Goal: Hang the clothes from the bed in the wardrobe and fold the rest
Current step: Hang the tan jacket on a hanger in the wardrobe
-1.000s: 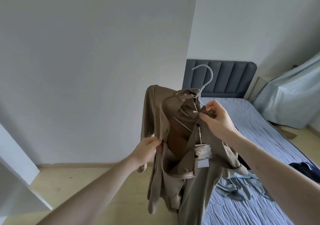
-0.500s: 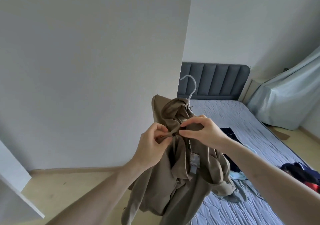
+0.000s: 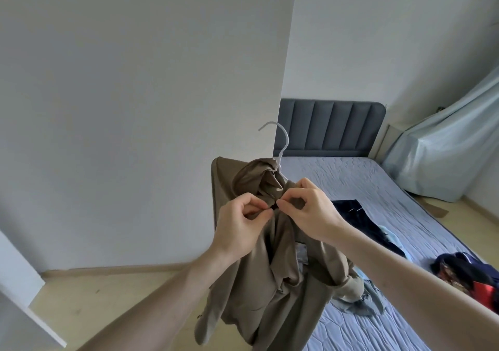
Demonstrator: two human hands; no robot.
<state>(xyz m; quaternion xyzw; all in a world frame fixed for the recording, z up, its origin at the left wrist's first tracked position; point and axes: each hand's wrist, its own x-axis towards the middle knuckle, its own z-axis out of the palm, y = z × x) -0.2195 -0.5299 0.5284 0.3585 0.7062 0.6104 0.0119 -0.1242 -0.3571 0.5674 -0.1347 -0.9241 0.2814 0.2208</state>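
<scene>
- Both hands now meet at the front of the tan coat point(image 3: 272, 269), just below the collar; 1 s ago they were apart, left on the coat's left edge, right up by the hanger neck.
- Left hand point(image 3: 240, 223) pinches a fold of tan fabric between thumb and forefinger, other fingers curled.
- Right hand point(image 3: 310, 210) pinches the facing edge, fingertips almost touching the left's; looks like a top button or fastening being done, the button itself too small to tell.
- Coat is on a white wire hanger point(image 3: 280, 145), hook sticking up above the bunched collar. What holds the hanger up can't be seen; it hangs mid-air in front of the person, near the left edge of the bed point(image 3: 378, 188).
- Meaning: garment already on the hanger, this is the securing step so it won't slip; carrying to the wardrobe not yet done.
- Left on the bed: a dark navy garment point(image 3: 356, 215) mid-bed, a light blue piece point(image 3: 361, 302) near the coat's hem, a dark and red pile point(image 3: 469, 275) at far right.
- Judgement: early in the task, several items yet to hang or fold.
- White panel edge point(image 3: 21, 296) at near left, maybe wardrobe, can't tell.
</scene>
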